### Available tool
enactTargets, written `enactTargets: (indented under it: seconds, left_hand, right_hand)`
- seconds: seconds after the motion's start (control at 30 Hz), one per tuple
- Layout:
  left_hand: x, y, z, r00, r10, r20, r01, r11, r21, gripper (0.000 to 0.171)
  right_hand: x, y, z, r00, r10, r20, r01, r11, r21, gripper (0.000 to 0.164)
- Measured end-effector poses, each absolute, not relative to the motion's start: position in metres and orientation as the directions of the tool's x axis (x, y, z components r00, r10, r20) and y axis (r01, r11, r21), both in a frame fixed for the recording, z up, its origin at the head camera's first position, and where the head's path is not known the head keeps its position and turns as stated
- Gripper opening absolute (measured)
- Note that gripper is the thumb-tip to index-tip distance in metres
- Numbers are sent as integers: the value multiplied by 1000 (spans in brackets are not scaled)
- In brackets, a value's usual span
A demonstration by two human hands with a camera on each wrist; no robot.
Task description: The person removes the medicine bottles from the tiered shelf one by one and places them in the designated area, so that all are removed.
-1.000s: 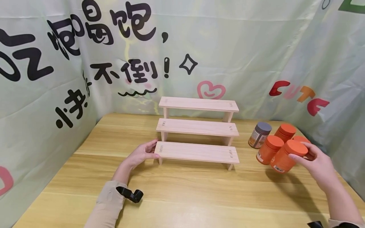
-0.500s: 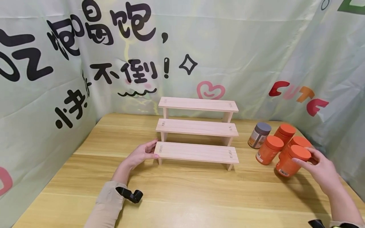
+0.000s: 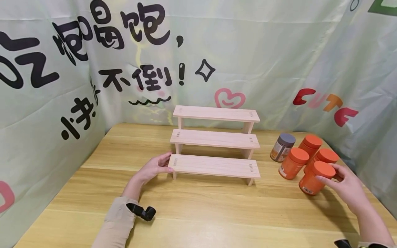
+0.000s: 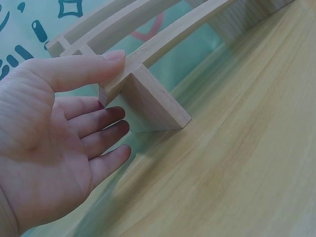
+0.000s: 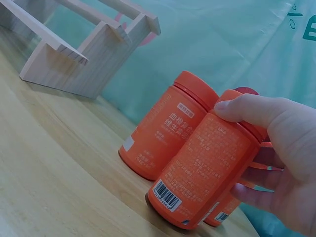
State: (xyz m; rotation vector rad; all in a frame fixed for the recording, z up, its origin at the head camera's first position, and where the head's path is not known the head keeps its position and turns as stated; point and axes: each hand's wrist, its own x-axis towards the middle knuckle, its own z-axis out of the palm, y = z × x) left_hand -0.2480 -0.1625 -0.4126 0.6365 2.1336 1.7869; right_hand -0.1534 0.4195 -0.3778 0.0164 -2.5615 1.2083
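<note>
A three-tier wooden stand (image 3: 214,166) sits mid-table. At the left end of its lowest tier, my left hand (image 3: 155,165) pinches the board, thumb on top and index finger at the underside; the other fingers (image 4: 106,131) lie beside it, slightly bent. My right hand (image 3: 347,184) holds an orange supplement jar (image 3: 313,181) near its lid, thumb on the near side and fingers behind, as the right wrist view shows. The jar stands close to the tabletop, in front of several other orange jars (image 3: 293,165). A barcode (image 5: 168,196) shows low on the held jar.
Behind the orange jars stands a jar with a grey-blue lid (image 3: 282,148). The wooden table (image 3: 198,210) ends at a printed cloth backdrop (image 3: 263,51) at the back and both sides.
My right hand has brought the orange jar down from above the table, first to the right, then slightly nearer and left. The jar behind it shows more. My left hand and the stand stay put.
</note>
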Motion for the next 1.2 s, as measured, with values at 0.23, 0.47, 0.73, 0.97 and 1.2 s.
enactTargets:
  seconds: [0.23, 0.47, 0.73, 0.97, 1.2]
  left_hand:
    - [-248, -162, -413, -859, 507, 66, 149, 125, 981, 83]
    - [-248, -163, -413, -864, 500, 59, 147, 138, 979, 82]
    - [-248, -164, -412, -865, 499, 60, 149, 142, 979, 82]
    - [-249, -164, -412, -866, 496, 58, 146, 141, 979, 82]
    - [-247, -164, -414, -866, 498, 46, 138, 149, 979, 82]
  right_hand:
    - [-151, 419, -377, -953, 128, 274, -131, 641, -756, 38]
    - [-154, 423, -379, -951, 103, 291, -182, 573, -799, 43]
    - [-155, 423, -378, -952, 88, 293, -212, 501, -839, 46]
    - [-155, 430, -381, -959, 91, 270, -211, 408, -888, 48]
    - [-151, 445, -390, -958, 175, 227, -146, 386, -911, 43]
